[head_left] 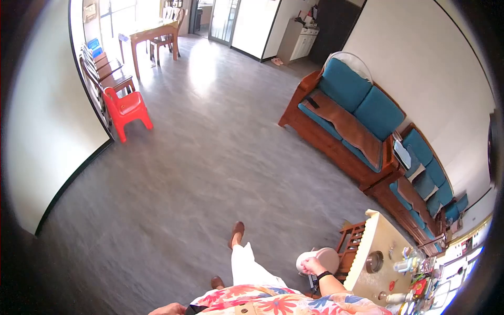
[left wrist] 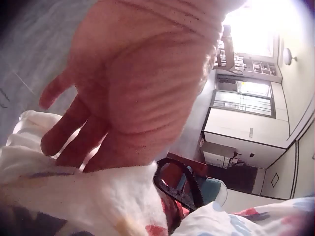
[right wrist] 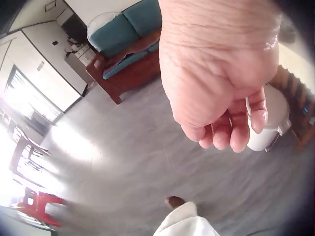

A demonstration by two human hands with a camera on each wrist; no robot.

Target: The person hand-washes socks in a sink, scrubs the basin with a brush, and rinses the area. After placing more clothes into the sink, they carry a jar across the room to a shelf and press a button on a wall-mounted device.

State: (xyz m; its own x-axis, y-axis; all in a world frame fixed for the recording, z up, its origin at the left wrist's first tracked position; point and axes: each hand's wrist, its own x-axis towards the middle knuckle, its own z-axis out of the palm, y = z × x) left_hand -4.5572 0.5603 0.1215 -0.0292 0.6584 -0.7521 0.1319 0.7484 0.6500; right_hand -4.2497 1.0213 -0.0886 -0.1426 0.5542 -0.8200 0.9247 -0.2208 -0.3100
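Observation:
My left hand (left wrist: 142, 88) hangs beside the flowered shirt (left wrist: 113, 191), fingers loosely bent and holding nothing. Only a small part of it shows at the bottom edge of the head view. Close to it, a black strap (left wrist: 199, 189) loops out from the cloth. On the other side my right hand (head_left: 313, 266), with a black band (head_left: 324, 274) at the wrist, hangs with slack, slightly curled fingers and an empty palm. From the head it overlaps a white lidded bin (head_left: 328, 258) on the floor; the right wrist view shows the bin (right wrist: 268, 140) behind the fingers.
At my right stands a cluttered table (head_left: 370, 236) with a metal bowl (head_left: 374, 261) and bottles. A wooden sofa (head_left: 336, 139) with blue cushions lines the right wall. Ahead on the left are a red plastic chair (head_left: 129, 105) and a dining table (head_left: 149, 35). Grey floor (head_left: 210, 157) stretches between.

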